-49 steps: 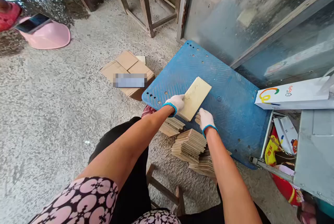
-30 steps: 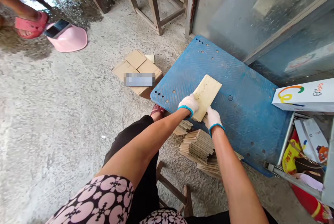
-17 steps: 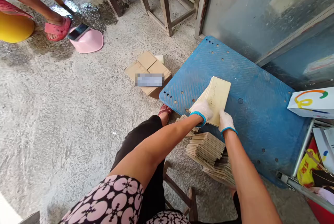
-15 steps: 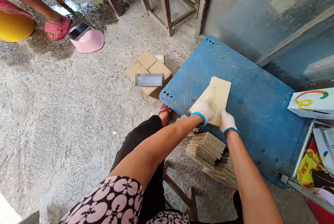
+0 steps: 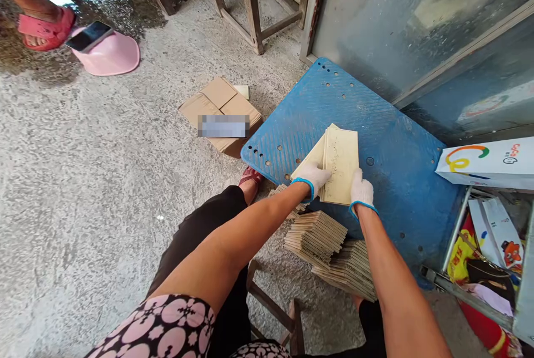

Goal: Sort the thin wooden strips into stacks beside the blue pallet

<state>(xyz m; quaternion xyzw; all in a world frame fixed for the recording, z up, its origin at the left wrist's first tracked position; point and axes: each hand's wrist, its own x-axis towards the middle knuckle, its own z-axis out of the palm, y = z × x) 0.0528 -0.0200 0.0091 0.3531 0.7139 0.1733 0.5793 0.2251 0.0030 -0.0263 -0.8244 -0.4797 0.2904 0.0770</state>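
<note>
- My left hand (image 5: pixel 315 177) holds the upper cream panels (image 5: pixel 344 160) at their left edge, thumb on top; my right hand (image 5: pixel 361 188) touches their right edge, but I can't tell whether it grips.
- Over the blue platform (image 5: pixel 400 146), these panels are gathered but not squared up: the lower panels (image 5: pixel 315 155) slant out leftward.
- Grouped stacks (image 5: pixel 319 233) already sit by the near edge.
- Hidden: my underside fingers, the panel count, and parts of the stacks behind my forearms.
</note>
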